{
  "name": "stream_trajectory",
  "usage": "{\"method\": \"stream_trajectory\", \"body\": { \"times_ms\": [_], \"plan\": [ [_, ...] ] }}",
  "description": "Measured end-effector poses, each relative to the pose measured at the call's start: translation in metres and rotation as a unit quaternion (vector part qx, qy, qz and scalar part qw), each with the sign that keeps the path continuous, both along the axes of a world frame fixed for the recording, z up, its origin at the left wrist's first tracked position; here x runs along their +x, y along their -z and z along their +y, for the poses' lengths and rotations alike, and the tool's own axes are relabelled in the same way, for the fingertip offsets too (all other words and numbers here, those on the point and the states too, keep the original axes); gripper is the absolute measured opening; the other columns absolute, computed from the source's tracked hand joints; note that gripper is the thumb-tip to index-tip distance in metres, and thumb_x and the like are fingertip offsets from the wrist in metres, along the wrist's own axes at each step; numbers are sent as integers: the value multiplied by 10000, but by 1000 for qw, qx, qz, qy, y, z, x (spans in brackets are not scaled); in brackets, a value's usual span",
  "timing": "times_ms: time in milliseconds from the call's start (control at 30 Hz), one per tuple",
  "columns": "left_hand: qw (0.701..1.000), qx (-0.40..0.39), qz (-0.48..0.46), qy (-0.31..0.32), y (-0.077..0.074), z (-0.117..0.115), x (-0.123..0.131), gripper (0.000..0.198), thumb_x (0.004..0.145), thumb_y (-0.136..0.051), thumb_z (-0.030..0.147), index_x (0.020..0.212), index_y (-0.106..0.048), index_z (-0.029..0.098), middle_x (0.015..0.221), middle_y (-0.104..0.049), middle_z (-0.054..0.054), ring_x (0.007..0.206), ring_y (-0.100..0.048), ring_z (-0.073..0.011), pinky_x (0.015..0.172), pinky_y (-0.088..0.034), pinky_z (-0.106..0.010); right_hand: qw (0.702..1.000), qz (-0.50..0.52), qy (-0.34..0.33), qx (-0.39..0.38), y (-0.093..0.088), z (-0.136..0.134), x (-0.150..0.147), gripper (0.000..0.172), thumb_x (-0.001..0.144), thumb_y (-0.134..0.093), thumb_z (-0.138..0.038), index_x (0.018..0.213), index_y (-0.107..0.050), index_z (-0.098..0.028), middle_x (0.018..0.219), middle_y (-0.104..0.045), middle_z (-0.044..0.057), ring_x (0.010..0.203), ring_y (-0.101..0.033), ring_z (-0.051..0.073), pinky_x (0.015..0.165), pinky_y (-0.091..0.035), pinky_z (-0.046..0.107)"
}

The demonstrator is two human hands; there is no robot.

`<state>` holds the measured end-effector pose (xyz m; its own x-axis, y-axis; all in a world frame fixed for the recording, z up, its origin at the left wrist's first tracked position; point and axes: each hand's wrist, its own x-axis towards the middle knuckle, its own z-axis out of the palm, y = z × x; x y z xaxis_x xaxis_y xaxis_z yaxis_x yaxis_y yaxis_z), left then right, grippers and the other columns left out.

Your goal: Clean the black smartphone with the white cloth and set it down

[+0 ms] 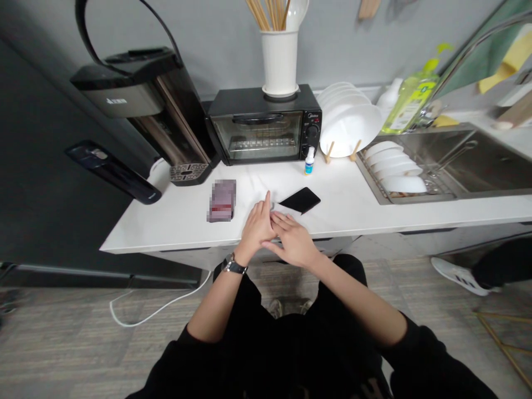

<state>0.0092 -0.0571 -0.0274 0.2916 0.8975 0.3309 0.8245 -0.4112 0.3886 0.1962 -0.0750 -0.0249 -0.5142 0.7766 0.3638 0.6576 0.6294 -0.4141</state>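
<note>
My left hand (256, 226), with a watch (234, 265) on its wrist, is at the counter's front edge, fingers stretched forward. My right hand (294, 241) lies against it, fingers flat and reaching over its thumb side. A thin white piece (287, 209), like paper or a wipe, shows just beyond my right fingertips; whether either hand grips it is hidden. Behind it a black smartphone (305, 199) lies flat on the counter. To the left of my hands is a blurred mauve packet (223, 200). A small white-capped bottle (309, 161) with a blue label stands farther back.
A black toaster oven (266, 130) carries a white utensil holder (280, 64). A drinks machine (166, 111) stands left, a dark bottle-like object (114, 172) beside it. Plates (351, 127), a sink (486, 172) and green soap (411, 100) are right. Another person's shoe (459, 275) shows.
</note>
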Motion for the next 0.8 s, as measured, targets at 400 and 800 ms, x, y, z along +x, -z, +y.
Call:
{"method": "stream_trajectory", "body": {
  "times_ms": [400, 800],
  "plan": [
    [1000, 4, 2, 21, 3, 5, -1, 1105, 949, -729, 406, 1728, 12, 155, 1329, -606, -190, 1205, -594, -362, 1082, -524, -536, 998, -6, 61, 9, 2, 1, 3, 680, 1093, -463, -577, 1583, -544, -111, 1646, -526, 159, 1573, -473, 299, 1330, -350, 503],
    [1000, 8, 8, 8, 1, 6, 2, 1142, 899, -806, 503, 1725, -100, 150, 1287, -626, -155, 1195, -615, -348, 1084, -533, -508, 995, 4, 103, 9, 10, 19, 26, 505, 1102, -411, -279, 1561, -571, -140, 1623, -560, 150, 1582, -458, 321, 1311, -364, 599]
  ]
}}
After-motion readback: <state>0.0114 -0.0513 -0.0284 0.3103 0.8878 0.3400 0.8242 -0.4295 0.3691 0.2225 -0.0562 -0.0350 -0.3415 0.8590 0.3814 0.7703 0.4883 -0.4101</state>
